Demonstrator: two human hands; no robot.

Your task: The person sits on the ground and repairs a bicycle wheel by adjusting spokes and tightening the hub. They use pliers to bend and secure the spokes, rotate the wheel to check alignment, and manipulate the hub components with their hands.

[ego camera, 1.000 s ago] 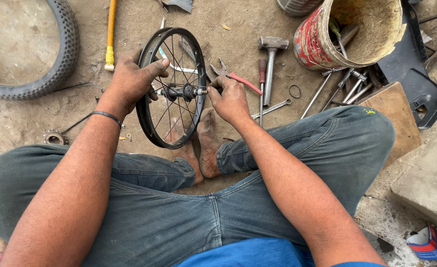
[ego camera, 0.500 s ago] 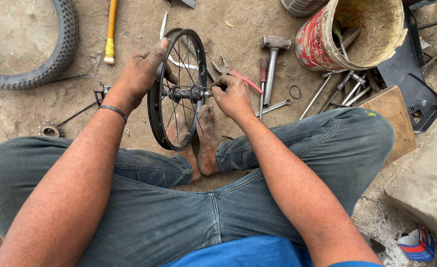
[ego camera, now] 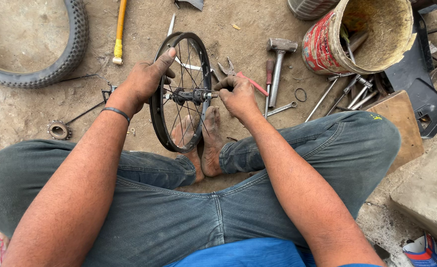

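Wheel (ego camera: 180,94) upright on the dirt floor between bare feet (ego camera: 201,141), crossed legs in jeans nearest the camera. Left hand (ego camera: 146,81) closed over the rim, thumb up along it. Right hand (ego camera: 236,94) pinching the axle end (ego camera: 209,94) at the hub. Beyond: pliers (ego camera: 228,66), screwdriver (ego camera: 269,79), hammer (ego camera: 279,62), wrench (ego camera: 280,109), small ring (ego camera: 300,94). Far right, red bucket (ego camera: 327,47) tipped on its side, rods (ego camera: 347,91) lying at its mouth, a tool inside. Tyre (ego camera: 60,54) far left. Versus half a second ago: wheel turned slightly more edge-on, left hand shifted down the rim.
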